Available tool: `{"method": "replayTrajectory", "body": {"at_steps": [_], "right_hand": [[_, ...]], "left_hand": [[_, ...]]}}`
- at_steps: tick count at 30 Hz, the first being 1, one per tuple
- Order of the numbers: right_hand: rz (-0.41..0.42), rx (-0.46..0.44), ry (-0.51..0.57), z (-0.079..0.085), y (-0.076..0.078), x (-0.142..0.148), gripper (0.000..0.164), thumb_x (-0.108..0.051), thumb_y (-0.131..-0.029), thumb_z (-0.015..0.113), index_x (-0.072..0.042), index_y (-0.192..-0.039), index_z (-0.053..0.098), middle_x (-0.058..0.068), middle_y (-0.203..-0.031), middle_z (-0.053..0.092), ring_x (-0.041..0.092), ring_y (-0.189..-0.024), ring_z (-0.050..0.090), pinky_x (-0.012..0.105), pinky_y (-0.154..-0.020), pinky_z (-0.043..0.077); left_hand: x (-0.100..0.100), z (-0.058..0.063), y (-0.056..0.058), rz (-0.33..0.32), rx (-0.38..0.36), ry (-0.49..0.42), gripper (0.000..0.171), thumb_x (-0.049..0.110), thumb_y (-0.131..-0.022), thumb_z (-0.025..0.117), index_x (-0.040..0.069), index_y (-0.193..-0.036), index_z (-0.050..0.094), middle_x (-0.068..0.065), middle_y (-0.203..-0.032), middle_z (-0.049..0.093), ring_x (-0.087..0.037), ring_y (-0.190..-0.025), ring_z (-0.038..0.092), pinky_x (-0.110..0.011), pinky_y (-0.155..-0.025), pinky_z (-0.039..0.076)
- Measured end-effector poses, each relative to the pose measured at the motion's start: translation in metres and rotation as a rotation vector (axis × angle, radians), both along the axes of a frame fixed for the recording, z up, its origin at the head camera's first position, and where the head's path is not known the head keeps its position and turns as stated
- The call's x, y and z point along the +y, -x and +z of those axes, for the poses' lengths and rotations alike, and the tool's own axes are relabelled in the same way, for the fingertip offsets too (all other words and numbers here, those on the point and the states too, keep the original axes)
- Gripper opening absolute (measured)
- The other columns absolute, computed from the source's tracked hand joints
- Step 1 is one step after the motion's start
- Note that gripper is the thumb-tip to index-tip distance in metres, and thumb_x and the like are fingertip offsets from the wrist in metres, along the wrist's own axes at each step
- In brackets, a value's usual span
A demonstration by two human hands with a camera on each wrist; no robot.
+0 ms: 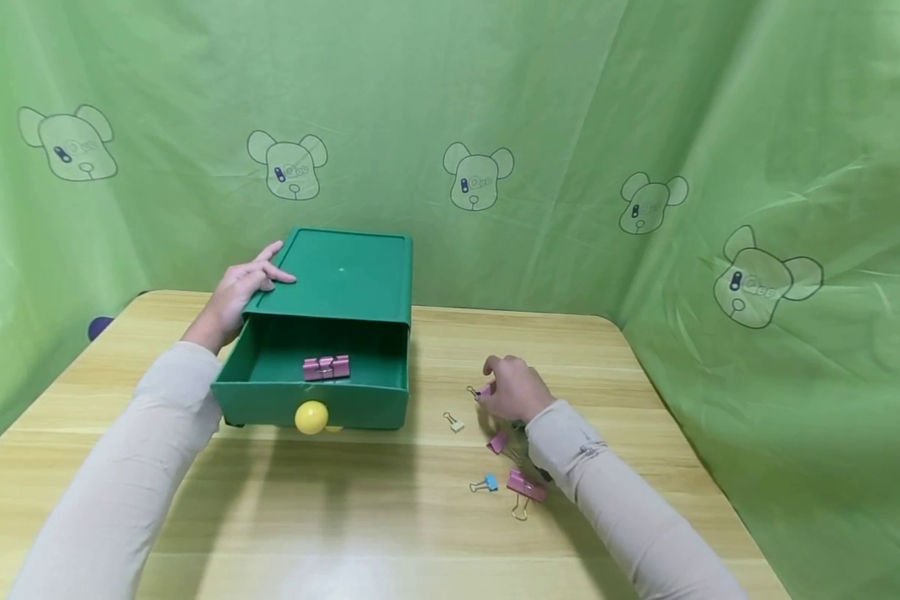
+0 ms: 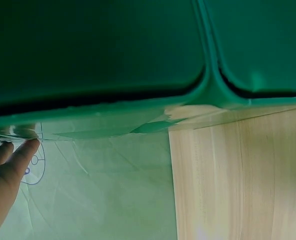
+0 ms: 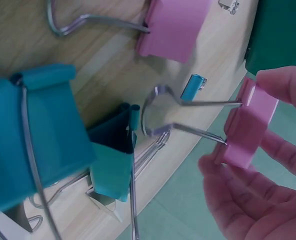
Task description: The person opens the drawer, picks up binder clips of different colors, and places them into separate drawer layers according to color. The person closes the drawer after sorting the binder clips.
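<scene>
In the right wrist view, a pink binder clip (image 3: 253,125) is pinched between the thumb and fingers of my right hand (image 1: 517,389), its wire handles sticking out. That hand is low over the table, right of the green drawer box (image 1: 337,271). My left hand (image 1: 240,292) rests on the box's left top edge with its fingers extended. The drawer (image 1: 262,398) is pulled out, a yellow knob (image 1: 311,417) on its front. Inside it lies pink binder clip material (image 1: 326,367); whether this is one clip or two I cannot tell.
Near my right forearm lie a pale yellow clip (image 1: 456,425), a blue clip (image 1: 490,482) and pink clips (image 1: 527,485). Teal clips (image 3: 110,170) show close up in the right wrist view. Green curtain (image 1: 555,150) surrounds the wooden table (image 1: 330,533) at the back and sides.
</scene>
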State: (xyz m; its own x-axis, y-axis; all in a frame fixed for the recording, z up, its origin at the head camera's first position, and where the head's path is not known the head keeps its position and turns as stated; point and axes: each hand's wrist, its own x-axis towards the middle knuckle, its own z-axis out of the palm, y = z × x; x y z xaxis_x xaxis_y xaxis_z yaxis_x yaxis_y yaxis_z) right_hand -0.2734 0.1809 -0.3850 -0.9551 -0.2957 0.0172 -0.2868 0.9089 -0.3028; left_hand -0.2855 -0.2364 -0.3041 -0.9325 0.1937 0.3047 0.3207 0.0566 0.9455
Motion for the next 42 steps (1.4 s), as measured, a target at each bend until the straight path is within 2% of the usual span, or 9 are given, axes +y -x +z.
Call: {"method": "replayTrajectory", "body": {"at_steps": [12,20,34,42], "right_hand": [[0.027,0.051,0.055,0.006,0.0,-0.001,0.055,-0.016,-0.072,0.081,0.001,-0.119,0.059,0.008,-0.091,0.056,0.016,-0.076,0.06,0.03,-0.069,0.054],[0.042,0.125,0.066,0.007,0.001,-0.002,0.051,-0.015,-0.073,0.079,0.0,-0.118,0.059,0.007,-0.087,0.058,0.017,-0.074,0.058,0.029,-0.066,0.052],[0.062,0.168,0.132,0.013,-0.001,-0.005,0.048,-0.017,-0.074,0.08,-0.001,-0.115,0.061,0.005,-0.086,0.06,0.016,-0.075,0.058,0.028,-0.066,0.052],[0.097,0.225,0.161,0.016,-0.002,-0.008,0.046,-0.019,-0.075,0.08,0.0,-0.112,0.062,0.004,-0.088,0.062,0.018,-0.077,0.06,0.028,-0.068,0.052]], "left_hand": [[0.0,-0.001,0.0,0.005,-0.012,0.006,0.042,-0.002,-0.091,0.034,0.008,-0.096,0.074,-0.007,-0.162,0.009,-0.034,-0.146,-0.004,-0.06,-0.112,0.002],[0.0,0.0,0.0,0.005,-0.002,0.006,0.042,-0.002,-0.091,0.034,0.008,-0.095,0.074,-0.008,-0.162,0.01,-0.034,-0.147,-0.003,-0.059,-0.112,0.002],[0.001,0.001,-0.001,-0.001,-0.005,-0.01,0.043,-0.003,-0.091,0.034,0.011,-0.093,0.075,-0.008,-0.162,0.01,-0.034,-0.147,-0.003,-0.059,-0.113,0.003],[0.0,0.0,-0.001,0.014,0.005,0.011,0.038,-0.003,-0.091,0.034,-0.002,-0.101,0.071,-0.008,-0.162,0.011,-0.033,-0.147,-0.002,-0.059,-0.113,0.002]]}}
